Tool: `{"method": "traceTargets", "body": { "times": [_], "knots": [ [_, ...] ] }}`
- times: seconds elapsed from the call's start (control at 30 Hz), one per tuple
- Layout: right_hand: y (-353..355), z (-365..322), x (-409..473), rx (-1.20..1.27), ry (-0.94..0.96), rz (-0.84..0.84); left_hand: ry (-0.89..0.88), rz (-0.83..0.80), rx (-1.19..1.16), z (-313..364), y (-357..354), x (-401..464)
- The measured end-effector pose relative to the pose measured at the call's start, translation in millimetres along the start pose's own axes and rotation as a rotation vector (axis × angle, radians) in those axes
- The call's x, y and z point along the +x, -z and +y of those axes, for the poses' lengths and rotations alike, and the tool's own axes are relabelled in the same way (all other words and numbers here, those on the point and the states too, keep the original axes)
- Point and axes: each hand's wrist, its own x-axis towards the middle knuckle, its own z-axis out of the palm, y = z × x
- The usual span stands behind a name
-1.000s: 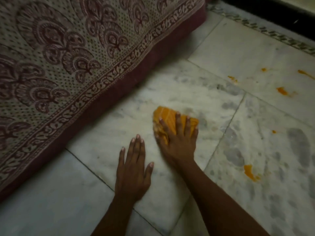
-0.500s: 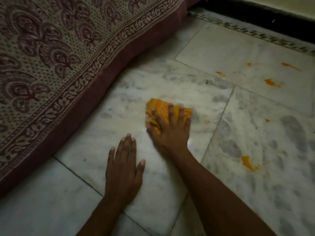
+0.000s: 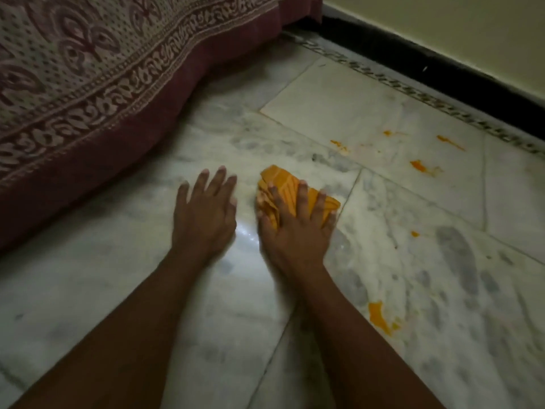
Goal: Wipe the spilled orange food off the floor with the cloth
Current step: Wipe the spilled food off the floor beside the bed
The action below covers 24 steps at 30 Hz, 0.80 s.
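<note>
A crumpled orange cloth (image 3: 287,184) lies on the white marble floor (image 3: 383,98). My right hand (image 3: 295,234) presses down on it with spread fingers laid across its top. Flat on the floor just left of the cloth is my left hand (image 3: 203,214), fingers straight and holding nothing. Orange food spills dot the floor to the right: a large blob (image 3: 379,317) near my right forearm, a tiny spot (image 3: 415,233), and several smears farther off (image 3: 418,165), (image 3: 339,145), (image 3: 449,142).
A patterned maroon and cream bedspread (image 3: 88,84) hangs down to the floor along the left. A black skirting (image 3: 442,72) and a pale wall (image 3: 472,25) close off the far right. A dark decorative border strip (image 3: 427,98) runs along the floor by the skirting.
My left hand has slid forward and now lies level with the right one. The right hand stays on the cloth, which sits closer to the tile joint. The view has shifted.
</note>
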Motion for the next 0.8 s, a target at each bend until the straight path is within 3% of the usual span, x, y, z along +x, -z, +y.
{"method": "traceTargets", "body": {
  "times": [0.13, 0.23, 0.37, 0.5, 0.63, 0.7, 0.8],
  "knots": [
    [22, 46, -40, -0.041, 0.153, -0.078, 0.014, 0.002, 0.009, 2, 1, -6],
    [35, 70, -34, -0.06, -0.013, -0.101, 0.029, -0.012, -0.015, 10, 13, -1],
    [9, 39, 35, -0.036, -0.241, 0.097, 0.044, 0.003, -0.029, 13, 14, -2],
    [-22, -6, 69, 0.01, -0.037, 0.138, 0.054, -0.001, -0.005, 8, 6, 2],
    [9, 32, 17, -0.037, 0.213, -0.003, 0.047, -0.012, 0.006, 9, 12, 3],
    [25, 68, 1, -0.052, 0.147, -0.028, 0.053, -0.016, -0.004, 10, 14, 3],
    [28, 87, 34, -0.094, -0.153, -0.032, 0.061, -0.003, -0.032, 12, 13, 3]
  ]
}}
